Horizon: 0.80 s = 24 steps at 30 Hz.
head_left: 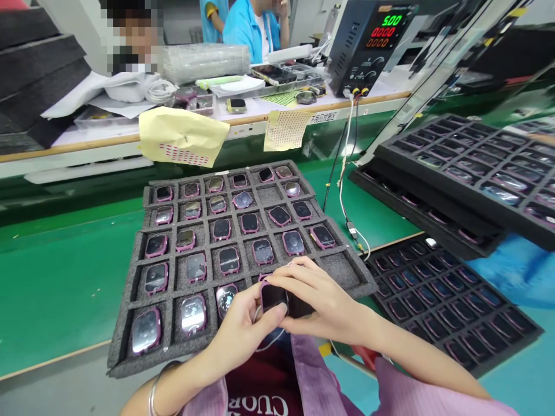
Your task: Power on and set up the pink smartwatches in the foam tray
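Above the front edge of a grey foam tray [125, 300], both of my hands hold one purple-framed watch [272, 294] with a dark screen. My left hand [243, 323] grips its left and lower side, the thumb across the lower part of the screen. My right hand [318, 294] closes round its top and right side. A thin white cable [271, 345] loops beneath my fingers; where it ends is hidden. Many purple-framed watches, such as one at the front left [146, 330], lie in the tray's compartments. One compartment at the right [342, 268] holds no watch.
More watch trays are stacked at the right [459, 156], with another tray below them [459, 312]. A power supply [368, 52] stands on the back shelf [243, 118], its cables [344, 173] hanging down. Black foam blocks [39, 75] are at the back left. People are beyond the shelf.
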Motion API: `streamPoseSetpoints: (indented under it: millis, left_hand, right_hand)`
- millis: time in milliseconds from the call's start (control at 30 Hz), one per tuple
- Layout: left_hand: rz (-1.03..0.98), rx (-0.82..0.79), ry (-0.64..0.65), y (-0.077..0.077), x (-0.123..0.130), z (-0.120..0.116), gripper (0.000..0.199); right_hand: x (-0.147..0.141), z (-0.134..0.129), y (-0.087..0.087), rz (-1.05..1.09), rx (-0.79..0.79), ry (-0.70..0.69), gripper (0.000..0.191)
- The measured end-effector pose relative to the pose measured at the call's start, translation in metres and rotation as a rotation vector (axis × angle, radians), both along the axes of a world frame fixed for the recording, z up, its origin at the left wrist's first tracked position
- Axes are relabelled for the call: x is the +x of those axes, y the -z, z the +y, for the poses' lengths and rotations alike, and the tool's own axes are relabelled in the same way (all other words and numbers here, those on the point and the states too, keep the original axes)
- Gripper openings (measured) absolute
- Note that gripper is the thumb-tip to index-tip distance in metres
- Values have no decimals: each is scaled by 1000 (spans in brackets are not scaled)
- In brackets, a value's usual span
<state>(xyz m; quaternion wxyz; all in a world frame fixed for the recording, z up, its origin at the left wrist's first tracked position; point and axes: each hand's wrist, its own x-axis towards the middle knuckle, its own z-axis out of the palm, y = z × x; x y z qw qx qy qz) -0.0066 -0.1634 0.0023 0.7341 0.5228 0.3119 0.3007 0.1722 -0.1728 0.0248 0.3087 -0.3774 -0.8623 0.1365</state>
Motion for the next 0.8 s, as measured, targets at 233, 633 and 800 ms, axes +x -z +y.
streamPoseSetpoints:
  millis: [233, 633, 800]
  left_hand:
    - [3, -26, 8, 3, 0, 0, 29]
    - [82, -24, 12, -2, 1, -2, 28]
    - [107, -6, 13, -2, 1, -3, 28]
  right_hand:
    - [5, 2, 1, 44, -100, -18, 44]
    - [9, 2, 5, 75, -186, -32, 50]
    - [9, 2, 6, 101, -195, -32, 50]
